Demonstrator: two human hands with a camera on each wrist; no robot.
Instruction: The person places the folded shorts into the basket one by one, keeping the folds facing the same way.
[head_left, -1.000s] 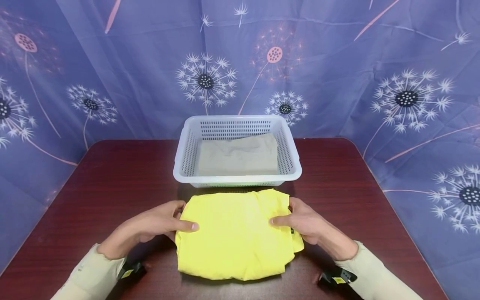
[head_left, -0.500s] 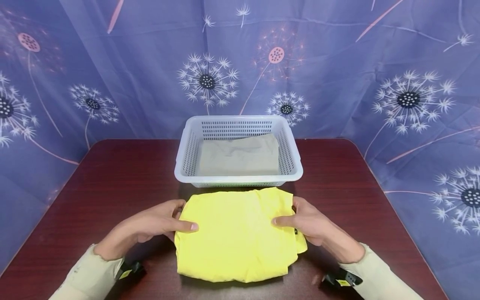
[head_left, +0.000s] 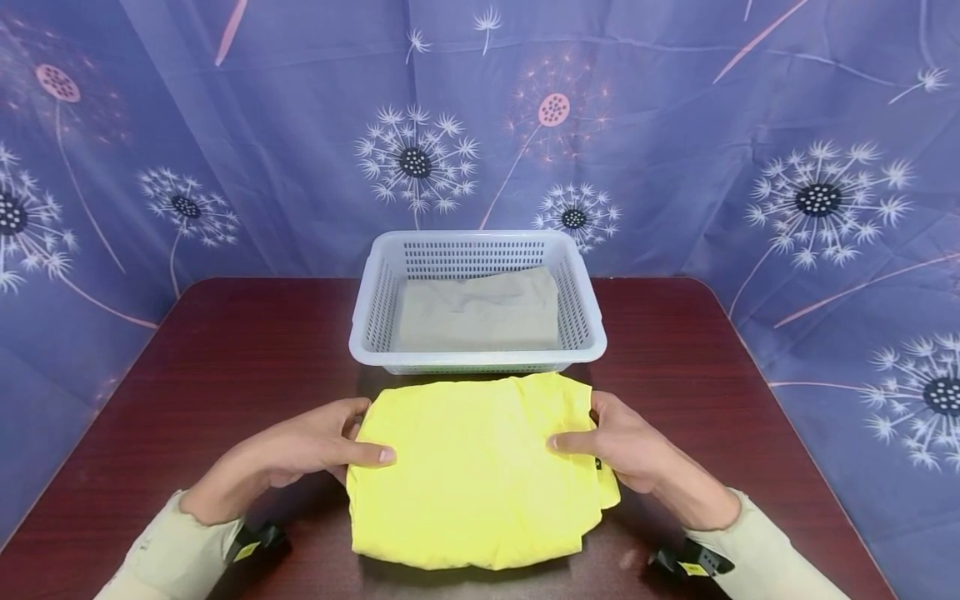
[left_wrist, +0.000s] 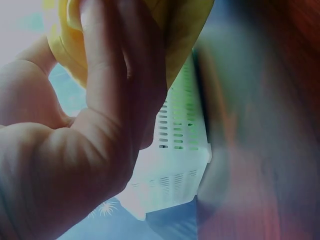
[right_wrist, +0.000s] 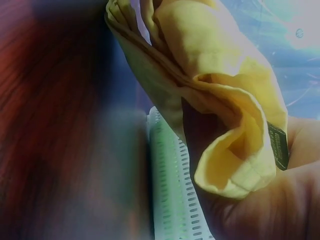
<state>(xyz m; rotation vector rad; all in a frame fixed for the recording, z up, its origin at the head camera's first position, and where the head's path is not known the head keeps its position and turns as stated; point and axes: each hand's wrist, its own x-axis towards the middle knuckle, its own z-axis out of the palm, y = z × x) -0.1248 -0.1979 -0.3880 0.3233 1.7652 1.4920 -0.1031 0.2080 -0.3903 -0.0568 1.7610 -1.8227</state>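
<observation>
A folded yellow garment (head_left: 465, 475) is held level in front of the basket, its far edge close to the basket's near side. My left hand (head_left: 307, 446) grips its left edge, thumb on top and fingers underneath. On the opposite edge my right hand (head_left: 618, 446) pinches the cloth the same way. Loose layers of the garment (right_wrist: 235, 125) curl open at the right end, beside a small dark label (right_wrist: 278, 146). From the left wrist, the fingers of my left hand (left_wrist: 107, 95) show pressed against the cloth's underside.
A white perforated plastic basket (head_left: 480, 358) stands at the back middle of the dark red wooden table (head_left: 262, 350). Inside it lies a folded light grey cloth (head_left: 480, 312). A blue dandelion-print curtain (head_left: 300, 125) hangs behind and along both sides.
My right hand has shifted slightly right, drawing the garment's right edge outward, so the cloth looks a little wider. My left hand has barely moved. The basket stays put.
</observation>
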